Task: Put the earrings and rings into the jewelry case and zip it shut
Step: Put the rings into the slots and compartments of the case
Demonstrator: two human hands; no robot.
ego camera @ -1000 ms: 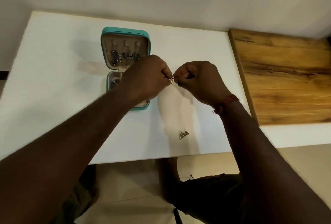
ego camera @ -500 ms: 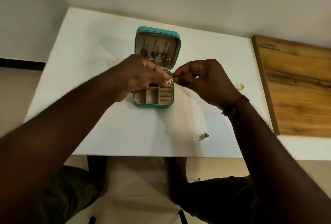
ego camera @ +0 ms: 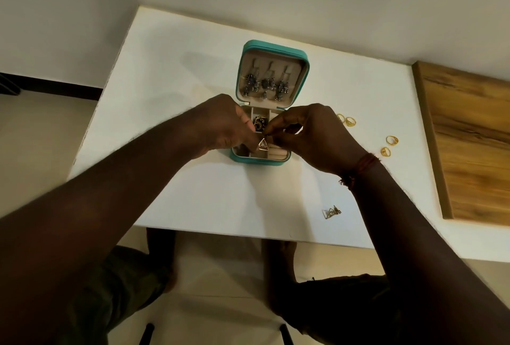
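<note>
- Head view: one triangular earring (ego camera: pixel 261 145) is pinched between the fingertips of the left grip (ego camera: pixel 223 126) and the right grip (ego camera: pixel 314 137). Both are clenched on it, just above the near compartments of the open jewelry case (ego camera: pixel 259 161).
- The earring is judged to be very light, thin, stiff wire that is easily bent and easily dropped. It is best taken by the edge of its frame, with the post left free. Whether a back piece is being handled cannot be told.
- Just beyond the grip, one dark piece (ego camera: pixel 259 123) lies in a case compartment; its kind cannot be told.
- Farther beyond, three dangling earrings (ego camera: pixel 266 85) are hung in the open lid.
- To the right of the grip, four gold rings (ego camera: pixel 350 121) lie in two pairs on the white surface (ego camera: pixel 179 74), outside the case. They are judged hard, smooth and prone to roll, so a pinch across the band is called for.
- Nearer than the grip and to its right, a second triangular earring (ego camera: pixel 331 211) lies on the surface, which makes two of that kind.
- The case is not yet zipped.
</note>
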